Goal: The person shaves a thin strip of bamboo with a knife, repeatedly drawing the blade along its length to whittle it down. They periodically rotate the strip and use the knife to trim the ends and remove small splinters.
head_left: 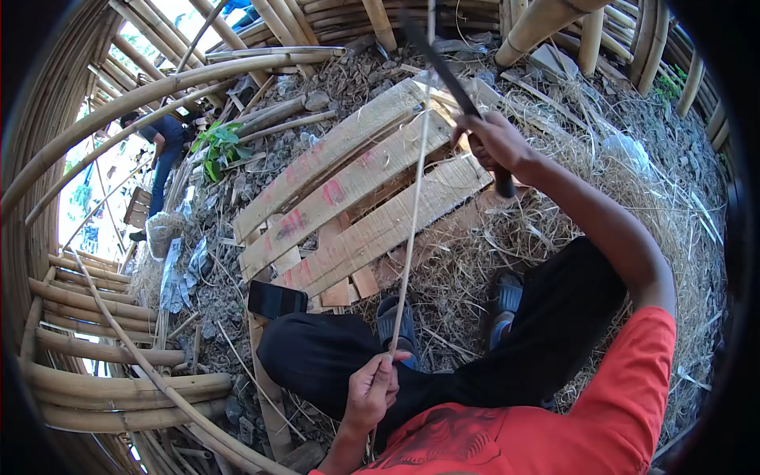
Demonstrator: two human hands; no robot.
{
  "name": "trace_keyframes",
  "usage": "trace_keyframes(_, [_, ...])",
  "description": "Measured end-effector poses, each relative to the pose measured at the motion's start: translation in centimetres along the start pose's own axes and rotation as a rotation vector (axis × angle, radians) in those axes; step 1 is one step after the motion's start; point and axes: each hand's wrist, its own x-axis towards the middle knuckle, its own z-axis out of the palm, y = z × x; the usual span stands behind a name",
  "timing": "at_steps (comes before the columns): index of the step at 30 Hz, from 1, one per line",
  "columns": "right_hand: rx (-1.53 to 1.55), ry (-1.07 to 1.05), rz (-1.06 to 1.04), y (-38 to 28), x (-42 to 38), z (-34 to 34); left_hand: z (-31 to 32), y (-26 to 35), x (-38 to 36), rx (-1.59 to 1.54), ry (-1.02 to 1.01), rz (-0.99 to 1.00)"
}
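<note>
My left hand (pixel 370 393) is closed on the lower end of a long, thin bamboo strip (pixel 415 214), near my lap. The strip rises away from me, past the wooden slats, to the top of the view. In my right hand (pixel 497 142) is a machete (pixel 445 73), my fingers wrapped round its dark handle. Its blade points up and away and overlaps the strip in this view. Beneath both lies a pallet of pale wooden planks (pixel 356 229) with red marks. A dark phone (pixel 277 301) rests at the pallet's near left corner, by my knee.
Bamboo shavings (pixel 554 237) cover the ground around my sandals (pixel 507 294). Bamboo poles (pixel 158 87) arch over the left side, with stacked bamboo (pixel 119 388) at lower left. Another person (pixel 164 142) bends down beyond the poles. Rubble (pixel 340 103) and a small green plant (pixel 218 147) lie farther back.
</note>
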Motion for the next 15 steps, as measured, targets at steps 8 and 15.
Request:
trace_keyframes(8, [0.107,-0.179,-0.138,-2.6,-2.6,2.9,0.0,0.6,2.2,0.027,-0.171,-0.023])
trace_keyframes(15, [0.023,-0.337,-0.193,-3.2,-4.1,4.8,1.3,2.6,5.4,0.089,-0.049,0.082])
